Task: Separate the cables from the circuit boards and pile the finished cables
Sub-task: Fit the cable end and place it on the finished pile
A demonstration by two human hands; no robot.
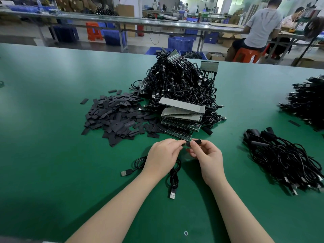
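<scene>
Black sleeves lie heaped at left, within reach. The left hand pinches a small board piece; its cable trails toward the person. The right hand pinches a sleeve against it, probably fitting it. The finished cables pile up right.
</scene>
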